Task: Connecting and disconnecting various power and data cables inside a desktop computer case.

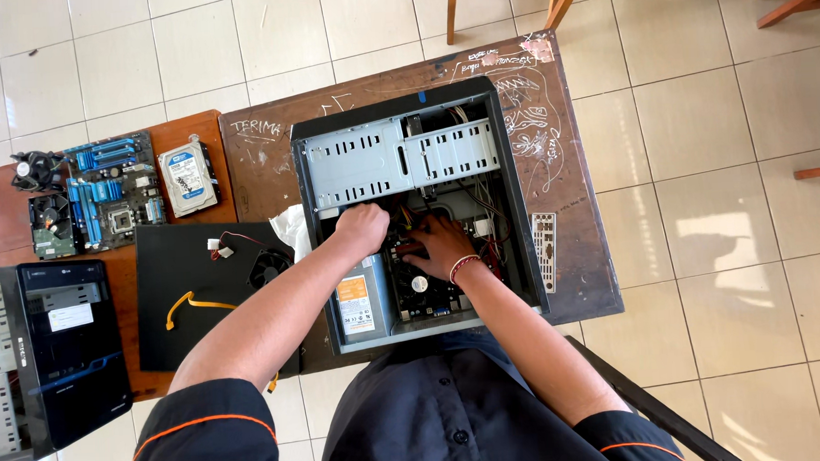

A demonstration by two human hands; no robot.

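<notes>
Head view: both forearms in dark sleeves reach into the open computer case (522, 253). The left hand (364, 225) is curled around the cables; the right hand (438, 246) lies open on the motherboard (422, 290). It seems to be the step of connecting cables; next needs careful seating of a plug.

PC case (509, 171) lies open on desk (577, 251), both hands in it; I/O shield (545, 250) just right; motherboard (113, 190), hard drive (187, 177), 2nd case (47, 357) to left.
</notes>
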